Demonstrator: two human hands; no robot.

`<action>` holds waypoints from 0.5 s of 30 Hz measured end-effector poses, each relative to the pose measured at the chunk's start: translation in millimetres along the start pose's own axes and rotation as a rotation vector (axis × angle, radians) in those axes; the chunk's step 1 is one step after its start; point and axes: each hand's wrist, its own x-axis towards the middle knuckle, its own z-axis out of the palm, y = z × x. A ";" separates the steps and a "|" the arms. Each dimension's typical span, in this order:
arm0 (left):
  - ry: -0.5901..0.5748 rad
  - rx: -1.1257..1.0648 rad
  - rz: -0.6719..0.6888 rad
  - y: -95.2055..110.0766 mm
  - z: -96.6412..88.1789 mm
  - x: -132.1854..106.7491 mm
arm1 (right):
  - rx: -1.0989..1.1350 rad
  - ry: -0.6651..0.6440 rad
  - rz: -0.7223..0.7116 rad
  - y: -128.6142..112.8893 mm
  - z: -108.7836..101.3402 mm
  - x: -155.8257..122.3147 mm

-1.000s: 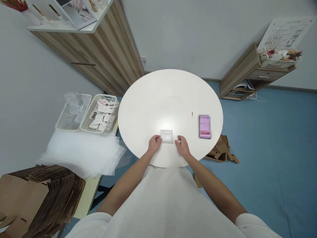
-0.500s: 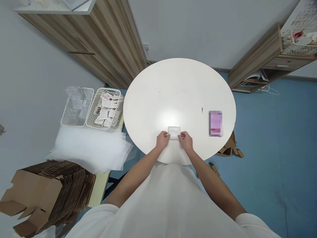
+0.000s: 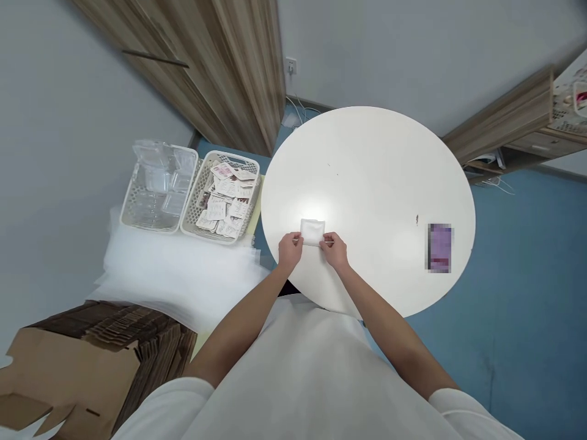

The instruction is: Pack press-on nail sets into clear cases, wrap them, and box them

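A small white rectangular packet [image 3: 312, 232], perhaps foam-wrapped, is held level at the near side of the round white table [image 3: 367, 165]. My left hand [image 3: 290, 250] pinches its left edge between thumb and fingers. On the opposite edge, my right hand [image 3: 334, 249] grips it the same way. What the white wrapping contains, if anything, I cannot make out.
A purple pixelated rectangle [image 3: 440, 248] lies on the table's right side. To the left stand a basket of printed cards [image 3: 220, 201] and a basket of clear plastic boxes [image 3: 158, 189]. Nearer are white foam sheets [image 3: 178, 269] and flattened cardboard boxes [image 3: 73, 360].
The view has turned left, so the table and purple rectangle appear farther right. Both hands still grip the packet, now closer to the table's left side.
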 end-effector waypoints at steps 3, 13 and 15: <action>0.055 -0.004 -0.002 -10.2 -26.3 20.3 | 0.025 -0.010 0.001 -19.2 30.6 10.9; 0.169 -0.179 -0.070 -19.8 -64.9 64.1 | 0.069 -0.017 -0.047 -62.2 85.1 39.3; 0.180 -0.213 -0.073 -20.3 -67.5 67.6 | 0.086 -0.020 -0.056 -64.9 89.5 42.8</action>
